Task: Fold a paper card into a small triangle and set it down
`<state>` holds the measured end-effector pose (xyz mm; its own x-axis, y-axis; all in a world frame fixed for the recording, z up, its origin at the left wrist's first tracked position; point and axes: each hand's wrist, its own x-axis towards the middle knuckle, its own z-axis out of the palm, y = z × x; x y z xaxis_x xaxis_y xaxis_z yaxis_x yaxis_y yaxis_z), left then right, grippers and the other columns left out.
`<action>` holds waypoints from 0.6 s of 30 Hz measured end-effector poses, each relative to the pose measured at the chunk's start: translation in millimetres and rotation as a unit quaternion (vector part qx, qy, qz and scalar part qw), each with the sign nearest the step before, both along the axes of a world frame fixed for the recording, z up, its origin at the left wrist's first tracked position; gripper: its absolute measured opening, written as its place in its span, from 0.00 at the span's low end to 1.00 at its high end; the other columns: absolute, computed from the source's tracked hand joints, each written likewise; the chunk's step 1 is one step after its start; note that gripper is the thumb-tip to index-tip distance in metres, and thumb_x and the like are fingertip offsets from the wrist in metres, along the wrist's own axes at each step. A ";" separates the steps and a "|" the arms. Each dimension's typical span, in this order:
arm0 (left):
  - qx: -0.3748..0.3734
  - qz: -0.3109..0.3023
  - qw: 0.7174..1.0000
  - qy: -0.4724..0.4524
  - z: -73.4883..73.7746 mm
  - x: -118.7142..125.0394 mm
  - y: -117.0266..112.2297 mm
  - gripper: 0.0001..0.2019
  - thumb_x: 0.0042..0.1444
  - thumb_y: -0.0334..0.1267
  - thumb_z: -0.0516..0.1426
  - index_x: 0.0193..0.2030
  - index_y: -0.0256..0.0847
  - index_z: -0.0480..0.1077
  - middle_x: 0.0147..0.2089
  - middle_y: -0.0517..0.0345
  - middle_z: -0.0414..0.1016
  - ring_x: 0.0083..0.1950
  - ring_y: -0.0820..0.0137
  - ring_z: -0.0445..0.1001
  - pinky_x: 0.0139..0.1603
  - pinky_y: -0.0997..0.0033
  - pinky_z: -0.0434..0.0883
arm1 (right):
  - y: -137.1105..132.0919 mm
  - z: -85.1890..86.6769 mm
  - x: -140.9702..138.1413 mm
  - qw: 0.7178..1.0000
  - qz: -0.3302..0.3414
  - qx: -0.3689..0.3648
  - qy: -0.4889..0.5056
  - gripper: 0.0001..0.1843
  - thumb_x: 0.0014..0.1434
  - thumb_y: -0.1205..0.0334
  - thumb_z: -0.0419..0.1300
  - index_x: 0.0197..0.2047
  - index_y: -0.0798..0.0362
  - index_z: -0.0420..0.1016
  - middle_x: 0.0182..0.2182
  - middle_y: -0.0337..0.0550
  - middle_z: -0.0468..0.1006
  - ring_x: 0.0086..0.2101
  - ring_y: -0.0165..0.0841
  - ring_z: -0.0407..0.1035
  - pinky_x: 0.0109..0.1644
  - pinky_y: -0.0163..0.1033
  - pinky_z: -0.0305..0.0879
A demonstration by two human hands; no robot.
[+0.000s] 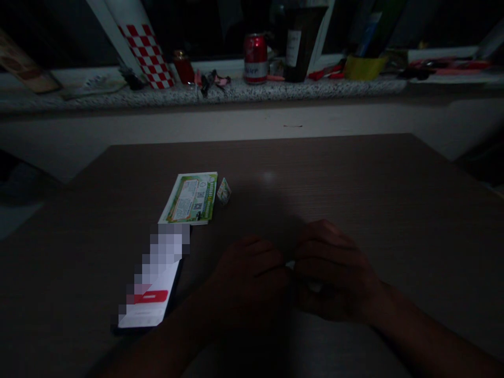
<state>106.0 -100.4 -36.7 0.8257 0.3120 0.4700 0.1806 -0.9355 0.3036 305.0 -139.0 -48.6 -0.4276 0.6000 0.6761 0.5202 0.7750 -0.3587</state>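
Fingers curled, my left hand (250, 273) and my right hand (334, 270) meet low over the dark table. Slivers of a small pale thing (315, 287) show between and under the fingers; most of it is hidden and its kind cannot be made out. Beyond my left hand stands a small folded piece of printed paper (224, 192), green and white. Beside it lies a green-and-white printed booklet or stack of cards (191, 199). A phone (151, 310) with a lit screen lies left of my left forearm, partly blurred out.
The brown wood-grain table (354, 178) reaches a white wall. Above it, a speckled stone sill (228, 94) carries a red can (255, 59), a red-and-white checkered tube (147, 55), a dark cup (301, 47), a yellow container (364, 68) and clutter. The light is dim.
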 end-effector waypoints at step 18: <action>-0.028 0.009 1.000 -0.009 9.8 -15.3 9.9 0.05 0.59 0.29 0.54 0.36 0.36 0.72 0.31 0.56 0.74 0.33 0.70 0.68 0.34 0.68 0.66 | 3.5 7.4 28.1 0.999 -0.037 -0.011 0.016 0.11 0.45 0.75 0.61 0.29 0.50 0.68 0.23 0.37 0.71 0.27 0.33 0.68 0.35 0.44 0.65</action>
